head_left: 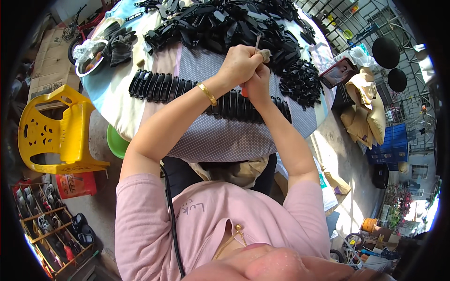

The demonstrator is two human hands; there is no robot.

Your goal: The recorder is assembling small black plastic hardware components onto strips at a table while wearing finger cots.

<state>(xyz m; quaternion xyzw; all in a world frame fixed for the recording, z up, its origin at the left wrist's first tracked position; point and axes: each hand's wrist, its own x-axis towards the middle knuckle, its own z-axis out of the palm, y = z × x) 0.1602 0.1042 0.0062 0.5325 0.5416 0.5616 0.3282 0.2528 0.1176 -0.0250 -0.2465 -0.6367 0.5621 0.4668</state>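
Observation:
My left hand (240, 64), its wrist wearing a gold bangle, is closed and pressed against my right hand (258, 85) above the table. A thin metal shaft (258, 41) sticks up past the fingers. Below them shows a bit of orange-red handle (244, 92), so the tool looks like a screwdriver in my right hand. What my left fingers grip is hidden. A pale wrap (266, 55) covers a fingertip there. Under my forearms runs a long row of curved black plastic parts (159, 86). A large heap of black plastic pieces (225, 28) lies just beyond my hands.
Smaller black pieces (300, 84) are piled at the right, near a propped phone (338, 73). At the table's left are a white basin (91, 70) and dark gloves (121, 44). A yellow chair (56, 126) stands left, sacks (363, 117) and a blue crate (390, 145) right.

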